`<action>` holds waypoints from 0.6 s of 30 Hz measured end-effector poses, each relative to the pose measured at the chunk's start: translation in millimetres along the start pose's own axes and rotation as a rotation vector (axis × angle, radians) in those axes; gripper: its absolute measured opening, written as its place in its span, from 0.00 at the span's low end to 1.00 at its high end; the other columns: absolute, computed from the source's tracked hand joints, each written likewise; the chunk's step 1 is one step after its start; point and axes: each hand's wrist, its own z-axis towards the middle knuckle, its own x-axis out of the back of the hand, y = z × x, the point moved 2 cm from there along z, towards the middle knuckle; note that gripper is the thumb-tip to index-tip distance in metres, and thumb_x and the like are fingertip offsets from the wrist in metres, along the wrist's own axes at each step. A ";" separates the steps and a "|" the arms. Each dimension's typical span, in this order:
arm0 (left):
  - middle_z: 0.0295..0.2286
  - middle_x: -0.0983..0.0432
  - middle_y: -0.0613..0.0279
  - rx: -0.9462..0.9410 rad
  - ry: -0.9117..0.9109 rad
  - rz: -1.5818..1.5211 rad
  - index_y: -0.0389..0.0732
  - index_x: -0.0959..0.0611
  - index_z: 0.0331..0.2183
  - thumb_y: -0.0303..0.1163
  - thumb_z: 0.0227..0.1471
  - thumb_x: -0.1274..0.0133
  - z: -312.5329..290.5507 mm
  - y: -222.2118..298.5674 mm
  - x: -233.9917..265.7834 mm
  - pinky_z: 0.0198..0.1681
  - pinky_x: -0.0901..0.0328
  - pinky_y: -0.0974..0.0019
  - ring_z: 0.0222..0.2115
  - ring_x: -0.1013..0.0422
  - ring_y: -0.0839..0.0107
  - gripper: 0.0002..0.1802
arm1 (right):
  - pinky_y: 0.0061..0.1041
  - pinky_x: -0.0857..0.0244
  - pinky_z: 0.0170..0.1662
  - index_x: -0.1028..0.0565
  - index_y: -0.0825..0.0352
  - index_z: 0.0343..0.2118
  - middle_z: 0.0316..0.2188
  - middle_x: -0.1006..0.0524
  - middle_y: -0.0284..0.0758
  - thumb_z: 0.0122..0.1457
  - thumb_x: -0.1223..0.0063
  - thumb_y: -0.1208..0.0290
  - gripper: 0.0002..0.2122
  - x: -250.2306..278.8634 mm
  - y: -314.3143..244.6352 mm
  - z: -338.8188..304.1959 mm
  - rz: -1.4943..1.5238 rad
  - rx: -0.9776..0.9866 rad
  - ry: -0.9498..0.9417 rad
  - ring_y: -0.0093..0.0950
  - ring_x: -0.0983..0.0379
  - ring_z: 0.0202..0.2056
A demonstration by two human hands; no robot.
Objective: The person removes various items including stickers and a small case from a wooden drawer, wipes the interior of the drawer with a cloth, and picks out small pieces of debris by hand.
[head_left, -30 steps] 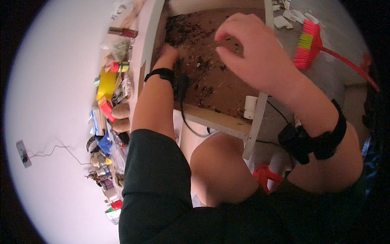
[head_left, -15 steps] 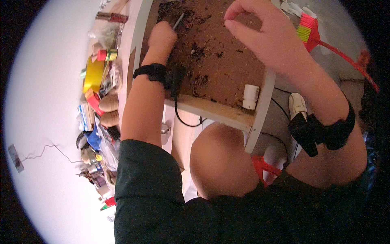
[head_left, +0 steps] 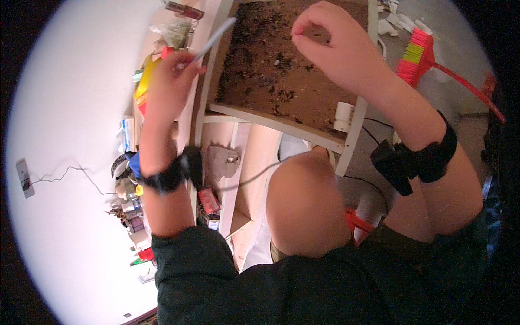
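Observation:
My left hand (head_left: 173, 86) is closed round a slim, pale grey stick-like tool (head_left: 215, 39), slightly blurred, whose free end points up and to the right. This hand hovers left of a shallow wooden-framed tray (head_left: 281, 123), above the cluttered shelf. Over the tray's right part, my right hand (head_left: 346, 51) has thumb and forefinger pinched together; anything between their tips is too small to make out. Dark crumbs and shreds (head_left: 265, 70) lie scattered across the tray's brown bottom. In its near right corner is a small white plastic bottle (head_left: 343, 117).
A red broom (head_left: 420, 57) with red and yellow bristles lies at the right, near white scraps (head_left: 398, 21). Household items, among them a plastic bag (head_left: 172, 33), line the left wall. Black cuffs with a cable (head_left: 254, 177) sit on my arms. My knee (head_left: 306, 206) is below the tray.
My left hand has moved left, out of the tray to beyond its left edge, carrying the stick-like tool. The right hand stays pinched over the tray. The view has shifted slightly.

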 end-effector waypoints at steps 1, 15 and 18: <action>0.27 0.24 0.58 0.096 0.088 -0.149 0.32 0.25 0.35 0.28 0.51 0.53 -34.3 -4.5 29.0 0.33 0.34 0.71 0.30 0.27 0.72 0.10 | 0.29 0.40 0.40 0.30 0.67 0.28 0.31 0.30 0.37 0.49 0.49 0.72 0.05 -2.5 0.6 3.3 -0.013 0.032 -0.020 0.33 0.33 0.36; 0.32 0.28 0.47 -0.023 0.486 0.983 0.32 0.27 0.40 0.32 0.44 0.46 -121.7 -87.6 107.7 0.42 0.37 0.59 0.36 0.31 0.55 0.21 | 0.22 0.41 0.43 0.30 0.68 0.29 0.31 0.33 0.31 0.52 0.51 0.76 0.03 -14.2 18.1 -1.7 0.217 -0.011 -0.094 0.24 0.35 0.36; 0.36 0.28 0.54 0.045 0.186 0.256 0.34 0.27 0.41 0.30 0.48 0.48 -95.0 -36.6 41.5 0.44 0.38 0.64 0.40 0.32 0.64 0.17 | 0.27 0.41 0.44 0.30 0.67 0.28 0.32 0.32 0.34 0.51 0.50 0.73 0.04 -21.6 7.2 -1.3 0.145 -0.152 -0.138 0.30 0.35 0.38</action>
